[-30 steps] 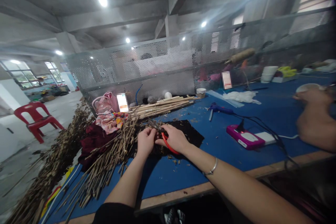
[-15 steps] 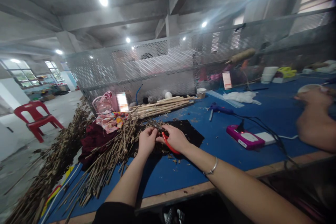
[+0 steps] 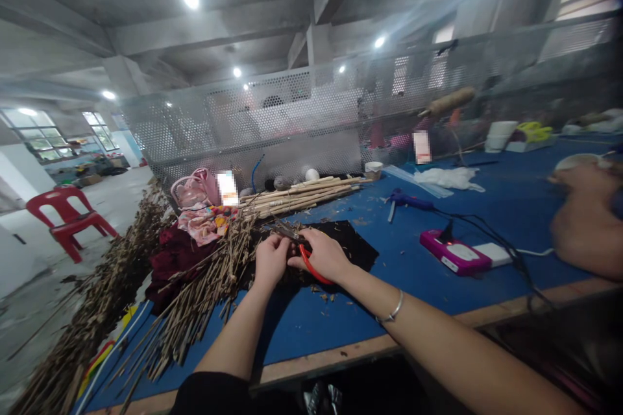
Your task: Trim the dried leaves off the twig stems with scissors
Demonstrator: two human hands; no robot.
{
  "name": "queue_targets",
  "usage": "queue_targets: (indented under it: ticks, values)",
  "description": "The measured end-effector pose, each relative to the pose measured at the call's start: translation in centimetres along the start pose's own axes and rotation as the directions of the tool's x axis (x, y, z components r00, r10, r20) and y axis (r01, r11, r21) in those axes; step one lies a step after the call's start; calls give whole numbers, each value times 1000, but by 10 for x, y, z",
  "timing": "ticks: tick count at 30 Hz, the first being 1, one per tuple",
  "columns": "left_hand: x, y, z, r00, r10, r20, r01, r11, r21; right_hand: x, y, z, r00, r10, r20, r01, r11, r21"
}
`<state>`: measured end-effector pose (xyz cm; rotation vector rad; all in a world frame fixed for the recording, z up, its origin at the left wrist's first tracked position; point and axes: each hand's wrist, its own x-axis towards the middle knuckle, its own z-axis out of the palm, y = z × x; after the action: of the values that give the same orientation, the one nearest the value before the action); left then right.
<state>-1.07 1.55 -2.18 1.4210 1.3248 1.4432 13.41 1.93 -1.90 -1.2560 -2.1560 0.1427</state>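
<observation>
My right hand is closed on a pair of scissors with red handles; the dark blades point up and left. Close against it, my left hand is pinched shut near the blades, and whatever sits in its fingers is too small to make out. Both hands are above a black cloth strewn with plant scraps. Just to the left, a bundle of dried stems lies on the blue table.
Pale sticks lie behind my hands. At the right are a blue glue gun, a purple power strip with cords, and a co-worker's blurred arm. A perforated metal panel borders the table; a red chair stands left.
My hands have barely shifted, staying together at the scissors. The co-worker's hand at the right has moved slightly.
</observation>
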Motion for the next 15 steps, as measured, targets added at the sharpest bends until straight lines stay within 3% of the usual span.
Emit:
queue_targets:
  ticks: [6,15]
  values:
    - [1,-2,-1,999,48,21,-49,998,40,0,-2,-3,999,30,32,-31,999,31]
    - [1,-5,-1,999,27,-28,-26,999,36,0,-2,0,996,81,34,-82,996,43]
